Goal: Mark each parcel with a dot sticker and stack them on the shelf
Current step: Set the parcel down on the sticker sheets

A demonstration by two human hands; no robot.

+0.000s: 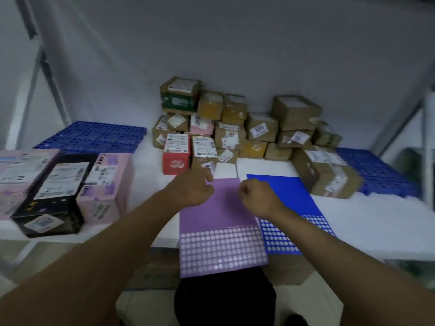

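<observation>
A purple dot sticker sheet (219, 222) lies on the white shelf board (376, 220), its near end hanging over the front edge. A blue dot sticker sheet (286, 196) lies beside it on the right. My left hand (194, 188) has curled fingers at the purple sheet's top left corner and seems to pinch it. My right hand (255, 195) is curled over the sheet's right edge; anything between its fingertips is hidden. Several parcels (235, 130) are piled against the back wall, the nearest small ones (203, 151) just beyond my left hand.
Pink and black boxes (63, 184) sit at the left front. A larger brown parcel (327, 172) lies right of the blue sheet. Blue perforated mats lie at the back left (94, 137) and the right (376, 172). Shelf posts stand at both sides.
</observation>
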